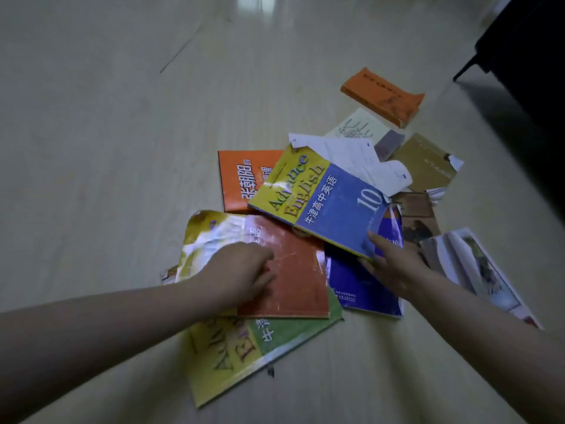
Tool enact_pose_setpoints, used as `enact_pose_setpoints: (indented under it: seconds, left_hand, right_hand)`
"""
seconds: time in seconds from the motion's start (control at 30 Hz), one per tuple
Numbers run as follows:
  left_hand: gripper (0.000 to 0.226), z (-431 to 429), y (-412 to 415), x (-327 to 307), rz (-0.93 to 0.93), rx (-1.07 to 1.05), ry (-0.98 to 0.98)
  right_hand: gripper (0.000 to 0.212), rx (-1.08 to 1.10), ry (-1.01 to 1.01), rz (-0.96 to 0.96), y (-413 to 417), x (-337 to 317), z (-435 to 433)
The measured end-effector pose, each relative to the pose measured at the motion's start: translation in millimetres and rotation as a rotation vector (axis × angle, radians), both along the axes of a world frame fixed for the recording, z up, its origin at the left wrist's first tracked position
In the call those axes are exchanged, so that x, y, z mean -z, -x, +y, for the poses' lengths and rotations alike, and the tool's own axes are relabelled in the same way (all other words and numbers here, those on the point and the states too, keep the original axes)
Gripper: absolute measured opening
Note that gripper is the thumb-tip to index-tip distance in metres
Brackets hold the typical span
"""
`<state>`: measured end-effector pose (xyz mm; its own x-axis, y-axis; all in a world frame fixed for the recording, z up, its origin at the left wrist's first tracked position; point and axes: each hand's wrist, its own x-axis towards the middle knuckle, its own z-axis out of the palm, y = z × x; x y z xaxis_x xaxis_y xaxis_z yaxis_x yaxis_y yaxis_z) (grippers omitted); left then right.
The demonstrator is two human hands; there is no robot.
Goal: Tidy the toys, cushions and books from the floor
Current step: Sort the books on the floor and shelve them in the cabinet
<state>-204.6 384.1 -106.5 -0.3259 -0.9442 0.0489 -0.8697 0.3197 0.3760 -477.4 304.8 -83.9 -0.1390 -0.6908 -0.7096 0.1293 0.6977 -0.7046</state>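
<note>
Pale, glossy floor (91, 148) fills the view, with dark furniture (526, 56) at the far right and a scatter of books lying where they fell. No toys or cushions are in sight, so the step in hand looks like gathering the books, and it seems barely begun, since they lie loose rather than stacked.

The right hand (394, 267) pinches the near right corner of the yellow-and-blue textbook (321, 197), thumb on the cover and fingers tucked beneath. This book rests on top of the heap, overlapping the orange book (241, 179) and the red-covered book (293, 276), with the dark blue book (357, 286) just below its held corner. Its long axis runs diagonally, from far left to near right. The yellow title end points away to the left and the blue end sits at the hand.

The left hand (241, 270) rests on the red-covered book with fingers curled down. Whether it grips an edge I cannot tell. That book lies over the green-and-yellow textbook (269, 347).

Next, I judge, the top textbook wants lifting clear, then squaring onto one pile. Loose white papers (351, 157) behind it may slide.
</note>
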Motion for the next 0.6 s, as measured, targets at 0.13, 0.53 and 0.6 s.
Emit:
enact_pose_setpoints:
  seconds: [0.13, 0.53, 0.6]
  left_hand:
    - [0.036, -7.3, -26.6, -4.5, -0.153, -0.099, -0.081]
    - [0.066, 7.4, -67.1, -3.0, 0.120, -0.516, -0.316]
    - [0.098, 11.3, -76.0, -7.3, 0.135, -0.470, -0.437]
  right_hand:
    - [0.019, -0.031, -0.070, -0.055, -3.2, -1.0, 1.3]
    - [0.021, -0.420, 0.047, -0.004, 6.9, 4.4, 29.4]
    - [0.019, -0.478, 0.031, 0.022, 2.9, 9.2, 35.5]
